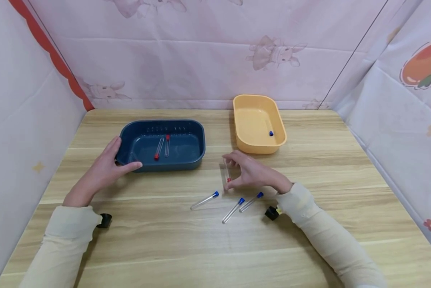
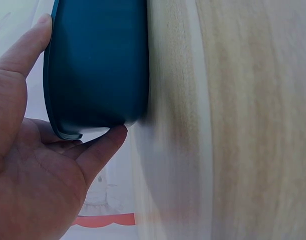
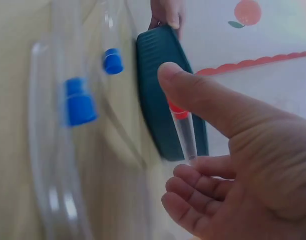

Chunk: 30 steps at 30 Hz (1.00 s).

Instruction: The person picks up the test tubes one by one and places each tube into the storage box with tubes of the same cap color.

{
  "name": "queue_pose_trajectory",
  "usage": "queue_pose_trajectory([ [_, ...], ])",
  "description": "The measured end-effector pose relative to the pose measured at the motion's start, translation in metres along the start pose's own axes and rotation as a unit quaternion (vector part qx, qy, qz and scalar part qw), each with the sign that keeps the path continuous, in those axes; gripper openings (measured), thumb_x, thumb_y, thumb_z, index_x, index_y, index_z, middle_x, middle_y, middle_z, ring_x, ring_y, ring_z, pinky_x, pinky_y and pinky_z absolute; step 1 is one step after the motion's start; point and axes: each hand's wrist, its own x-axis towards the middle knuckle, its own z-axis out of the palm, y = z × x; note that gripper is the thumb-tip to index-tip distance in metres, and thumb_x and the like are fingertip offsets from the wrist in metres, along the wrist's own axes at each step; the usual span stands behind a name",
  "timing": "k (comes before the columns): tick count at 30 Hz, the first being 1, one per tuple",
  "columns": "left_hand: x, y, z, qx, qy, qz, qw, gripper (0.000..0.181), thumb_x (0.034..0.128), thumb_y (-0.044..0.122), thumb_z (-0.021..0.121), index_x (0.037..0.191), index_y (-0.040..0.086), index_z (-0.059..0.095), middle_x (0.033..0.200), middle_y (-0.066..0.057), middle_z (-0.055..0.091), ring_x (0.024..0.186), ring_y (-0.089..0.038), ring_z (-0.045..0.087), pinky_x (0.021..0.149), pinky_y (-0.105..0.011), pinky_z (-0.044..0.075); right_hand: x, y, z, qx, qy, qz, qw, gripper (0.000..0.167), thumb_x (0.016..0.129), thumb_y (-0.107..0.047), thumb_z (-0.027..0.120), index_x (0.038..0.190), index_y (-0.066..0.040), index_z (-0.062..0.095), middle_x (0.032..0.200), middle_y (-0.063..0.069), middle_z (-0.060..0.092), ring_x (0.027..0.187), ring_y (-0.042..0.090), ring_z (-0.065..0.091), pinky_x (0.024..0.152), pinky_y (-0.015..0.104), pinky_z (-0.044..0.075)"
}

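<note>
My left hand (image 1: 105,170) grips the left end of the dark blue basket (image 1: 172,166), thumb along its front side and fingers at its left end, as the left wrist view (image 2: 37,165) also shows. Two red-capped tubes (image 1: 167,147) lie inside that basket. Between the thumb and fingers of my right hand (image 1: 253,172) is a red-capped tube (image 1: 227,170), right of the basket. In the right wrist view the thumb is at the red cap (image 3: 178,111) and a finger at the clear end. Several blue-capped tubes (image 1: 233,211) lie on the table nearby.
A yellow basket (image 1: 256,149) stands at the back, right of the dark blue one, with a small blue cap (image 1: 271,133) inside. Cloth walls (image 1: 186,72) border the wooden table (image 1: 157,248) at the back and sides.
</note>
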Motion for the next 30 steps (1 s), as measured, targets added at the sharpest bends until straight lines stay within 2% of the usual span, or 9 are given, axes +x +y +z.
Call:
queue_pose_trajectory([
  [4, 0.001, -0.001, -0.001, 0.001, 0.001, 0.001, 1.0, 0.121, 0.0935, 0.058, 0.07, 0.161, -0.003, -0.01, 0.168, -0.028, -0.011, 0.153, -0.052, 0.001, 0.114, -0.074, 0.019, 0.006, -0.008, -0.003, 0.012, 0.017, -0.027, 0.9994, 0.09, 0.078, -0.029, 0.094, 0.147, 0.005, 0.048, 0.128, 0.014, 0.058, 0.111, 0.03, 0.058, 0.095, 0.045, 0.054],
  [9, 0.002, -0.001, -0.001, 0.003, 0.003, 0.002, 1.0, 0.121, 0.0931, 0.059, 0.07, 0.161, -0.003, -0.009, 0.168, -0.028, -0.011, 0.153, -0.052, 0.001, 0.114, -0.074, 0.019, 0.016, -0.018, -0.008, 0.022, 0.025, -0.04, 0.9986, 0.086, 0.078, -0.026, 0.093, 0.147, 0.002, 0.048, 0.129, 0.013, 0.058, 0.113, 0.033, 0.059, 0.093, 0.043, 0.055],
  [16, 0.001, 0.0, -0.001, 0.006, 0.004, 0.003, 1.0, 0.122, 0.0931, 0.059, 0.07, 0.16, -0.004, -0.009, 0.168, -0.029, -0.011, 0.153, -0.052, 0.001, 0.114, -0.074, 0.019, 0.033, -0.03, -0.018, 0.026, 0.033, -0.064, 0.9971, 0.087, 0.078, -0.027, 0.093, 0.146, 0.005, 0.049, 0.127, 0.014, 0.058, 0.112, 0.037, 0.058, 0.094, 0.041, 0.054],
  [25, 0.0, 0.002, -0.002, 0.005, 0.001, 0.001, 1.0, 0.122, 0.0931, 0.06, 0.07, 0.16, -0.005, -0.009, 0.168, -0.03, -0.011, 0.153, -0.052, 0.0, 0.114, -0.073, 0.018, 0.059, -0.042, -0.029, 0.033, 0.035, -0.079, 0.9957, 0.085, 0.08, -0.024, 0.092, 0.146, 0.006, 0.049, 0.126, 0.016, 0.059, 0.112, 0.031, 0.056, 0.095, 0.04, 0.052],
  [30, -0.001, 0.0, -0.001, 0.0, 0.003, 0.004, 1.0, 0.121, 0.0933, 0.058, 0.07, 0.161, -0.005, -0.009, 0.168, -0.029, -0.01, 0.153, -0.053, 0.001, 0.115, -0.073, 0.018, 0.072, -0.05, -0.033, 0.04, 0.026, -0.071, 0.9964, 0.086, 0.081, -0.024, 0.091, 0.149, 0.004, 0.047, 0.131, 0.015, 0.058, 0.116, 0.032, 0.054, 0.097, 0.043, 0.051],
])
